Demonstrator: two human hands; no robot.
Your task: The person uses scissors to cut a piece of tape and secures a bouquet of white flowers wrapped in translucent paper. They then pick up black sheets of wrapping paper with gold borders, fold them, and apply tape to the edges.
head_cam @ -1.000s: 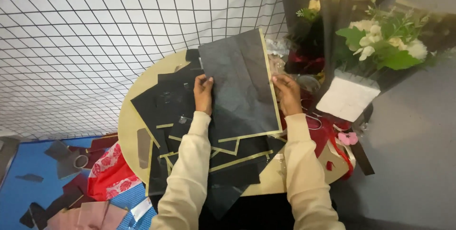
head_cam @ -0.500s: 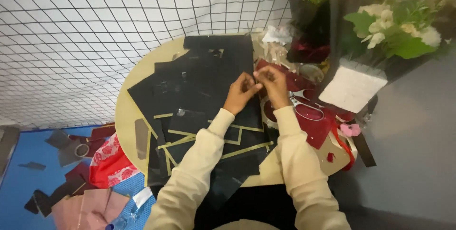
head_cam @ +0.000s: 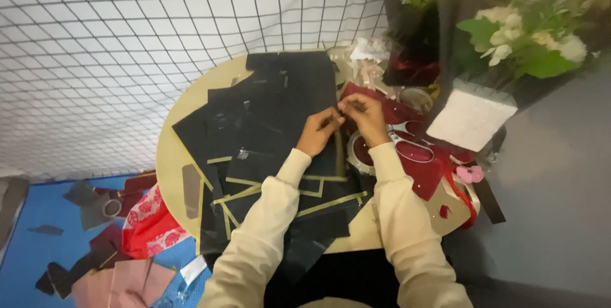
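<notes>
My left hand (head_cam: 320,131) and my right hand (head_cam: 364,117) meet at the right edge of a pile of black sheets (head_cam: 267,123) with gold edges. Both pinch the edge of the top black sheet between fingertips, just above a roll of tape (head_cam: 359,155). The sheets lie fanned over a small round beige table (head_cam: 172,149). Cream sleeves cover both of my arms.
Scissors (head_cam: 407,139) with pale handles lie on red paper (head_cam: 426,168) right of my hands. A white foam block (head_cam: 471,117) and flower bouquets (head_cam: 522,41) stand at the back right. A wire grid (head_cam: 127,41) covers the wall. Paper scraps (head_cam: 114,244) litter the blue floor.
The large black sheet I held up by both sides now lies flat on the pile. My hands have come together at its right edge.
</notes>
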